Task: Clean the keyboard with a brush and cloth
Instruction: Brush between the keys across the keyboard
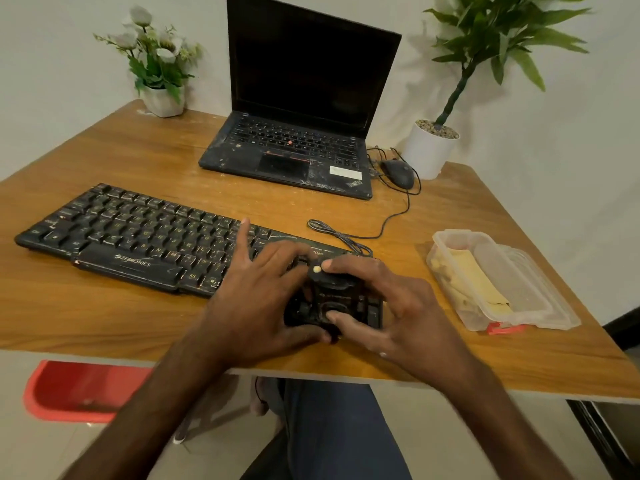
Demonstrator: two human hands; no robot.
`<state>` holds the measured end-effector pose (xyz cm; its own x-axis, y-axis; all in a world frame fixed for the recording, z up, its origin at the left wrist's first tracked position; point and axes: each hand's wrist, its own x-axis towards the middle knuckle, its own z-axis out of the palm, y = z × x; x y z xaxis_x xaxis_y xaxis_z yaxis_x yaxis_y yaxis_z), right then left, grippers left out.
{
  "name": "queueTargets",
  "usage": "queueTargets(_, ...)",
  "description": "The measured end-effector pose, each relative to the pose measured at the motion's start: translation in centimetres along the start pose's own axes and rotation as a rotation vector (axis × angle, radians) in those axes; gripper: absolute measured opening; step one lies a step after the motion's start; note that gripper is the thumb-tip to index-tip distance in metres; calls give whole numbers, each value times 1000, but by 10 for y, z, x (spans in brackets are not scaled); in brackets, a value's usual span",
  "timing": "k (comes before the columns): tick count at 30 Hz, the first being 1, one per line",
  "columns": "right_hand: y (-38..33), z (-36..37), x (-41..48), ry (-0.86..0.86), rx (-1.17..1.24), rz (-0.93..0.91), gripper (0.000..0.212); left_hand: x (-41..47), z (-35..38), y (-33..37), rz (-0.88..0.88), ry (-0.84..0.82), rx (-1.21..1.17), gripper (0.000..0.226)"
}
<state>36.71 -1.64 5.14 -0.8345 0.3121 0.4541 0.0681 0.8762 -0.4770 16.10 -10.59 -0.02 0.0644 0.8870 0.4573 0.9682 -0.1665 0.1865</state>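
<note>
Right hand [398, 306] curls round brush [334, 292] on keyboard [121, 230]

Room light even, fairly bright, soft, from overhead. Tall plant [498, 36] throws faint grey shadow on wall [412, 64] to its left. My left hand [256, 299] and right hand [398, 306] lay soft shadow over keyboard [131, 233] at its right end. Black brush [334, 289] there merges with dark keys, detail lost. Laptop [311, 71] screen flat black, matte. Dull sheen on table [104, 317] toward left edge. Keyboard lettering sharp. Red stool [79, 393] below near edge blurred, my forearms soft. Wide lens bows table edges, stretches corners.
</note>
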Motion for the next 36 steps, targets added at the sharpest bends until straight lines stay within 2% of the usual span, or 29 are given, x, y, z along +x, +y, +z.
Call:
queueTargets(4, 4, -29, -11, -79, 1, 54, 57, 1, -1, 2, -14, 3, 13, 53)
queueTargets(11, 0, 9, 4, 13, -76, -71, 63, 0, 0, -2, -34, -18, -7, 84)
queueTargets(14, 6, -2, -1, 37, -123, -46, 57, 0, 0, -2, -57, -38, 11, 79)
queueTargets(17, 2, -12, -7, -51, -16, -2, 58, 1, 1, -1, -54, -28, 22, 70)
queueTargets(24, -1, 11, 3, 56, -68, -19, 61, 0, -1, -1, -69, -45, -22, 82)
queueTargets(29, 3, -24, -3, -32, -4, 89, 64, 1, -3, 3, -83, -20, -24, 55)
queueTargets(33, -5, 2, 7, -11, -33, -12, 64, 0, 0, 0, -74, -31, 1, 76)
queueTargets(36, -5, 0, 10, -55, -74, -6, 64, 0, -1, 0, -71, -45, 5, 79)
